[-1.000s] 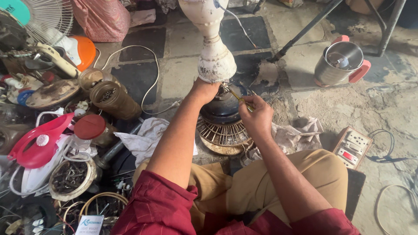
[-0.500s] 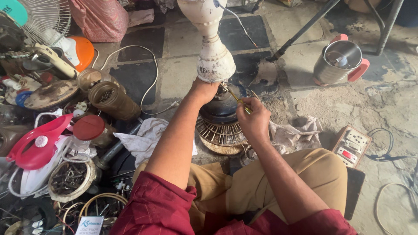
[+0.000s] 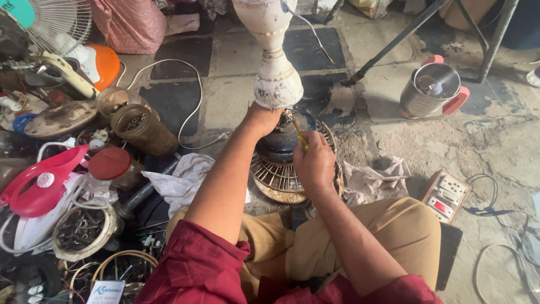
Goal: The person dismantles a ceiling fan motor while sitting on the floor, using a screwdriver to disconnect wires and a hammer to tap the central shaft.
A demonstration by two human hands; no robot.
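A white fan stand (image 3: 275,62), dirty and chipped, rises over a dark fan motor (image 3: 284,143) that sits in a round rusty grille (image 3: 275,177). My left hand (image 3: 260,119) grips the lower bell of the stand. My right hand (image 3: 314,163) is closed around a thin yellow-handled screwdriver (image 3: 300,134), whose tip points up into the gap between the stand's base and the motor. My legs in tan trousers are folded under the work.
Grey rags (image 3: 371,180) lie beside the grille. A steel jar with red handles (image 3: 433,90) stands at the right, a switch box (image 3: 447,197) near my knee. Jars (image 3: 143,129), a red iron (image 3: 39,180), tins of screws (image 3: 81,231) and a fan guard (image 3: 56,25) crowd the left.
My right hand has shifted slightly left and down with the screwdriver, closer to the motor. My left hand keeps its hold on the stand.
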